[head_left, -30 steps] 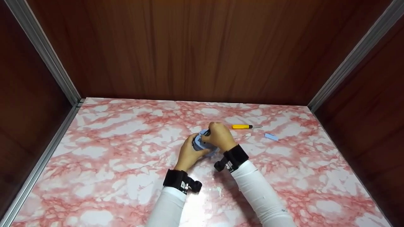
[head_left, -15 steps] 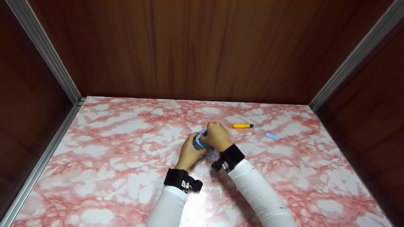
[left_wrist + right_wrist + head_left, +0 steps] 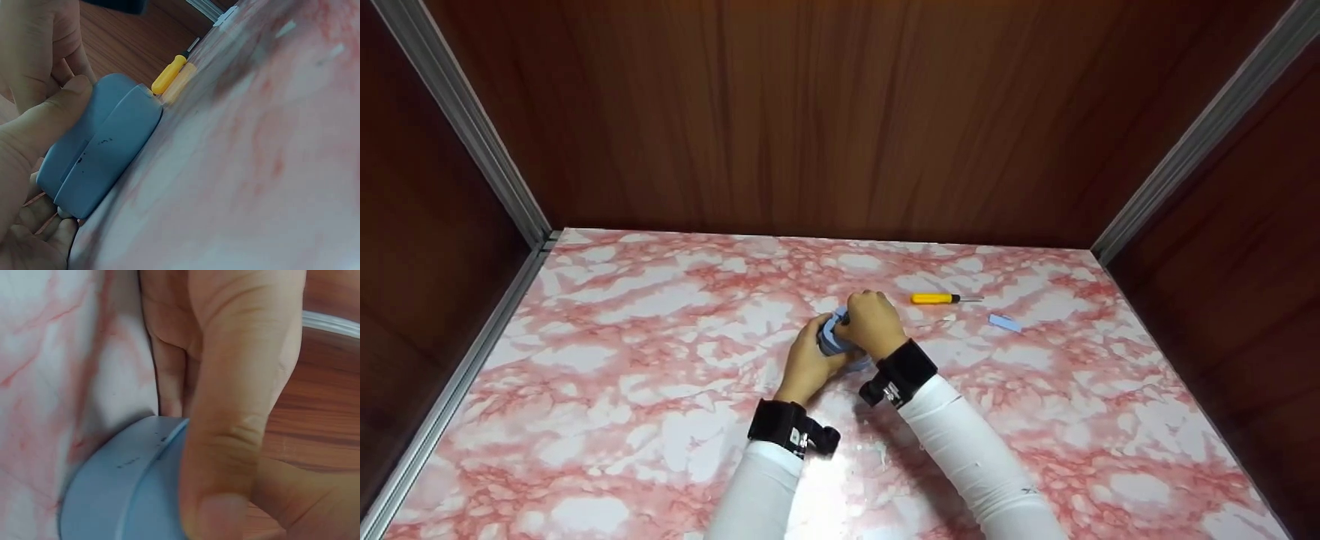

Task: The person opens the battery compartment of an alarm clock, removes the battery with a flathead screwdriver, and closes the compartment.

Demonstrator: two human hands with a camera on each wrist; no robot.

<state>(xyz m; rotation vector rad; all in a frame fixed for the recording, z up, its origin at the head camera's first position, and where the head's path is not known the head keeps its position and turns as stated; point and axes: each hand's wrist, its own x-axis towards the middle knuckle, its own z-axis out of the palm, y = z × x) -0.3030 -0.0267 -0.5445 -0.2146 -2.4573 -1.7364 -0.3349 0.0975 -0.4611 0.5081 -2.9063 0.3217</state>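
A rounded blue plastic case [image 3: 830, 339] is between both hands over the table. My left hand [image 3: 808, 364] grips it from the left. In the left wrist view, the left thumb lies along the case [image 3: 109, 154], and left fingertips show at its lower end. Dark specks mark its side near a seam. My right hand [image 3: 874, 324] is curled over the top of the case, pinching a small dark piece [image 3: 845, 320] that its fingers mostly hide. Close up in the right wrist view, the left thumb presses along the case [image 3: 107, 489].
A screwdriver [image 3: 934, 298] with a yellow handle lies to the right beyond the hands. Beside it are a flat light-blue strip [image 3: 1005, 323] and a small pale scrap [image 3: 950, 318]. Brown wood-look panels [image 3: 810, 120] enclose the back and sides of the marbled table [image 3: 645, 420].
The right hand has shifted slightly left and rolled over the case's top, covering most of the dark piece that showed earlier. The left hand keeps its grip almost unmoved.
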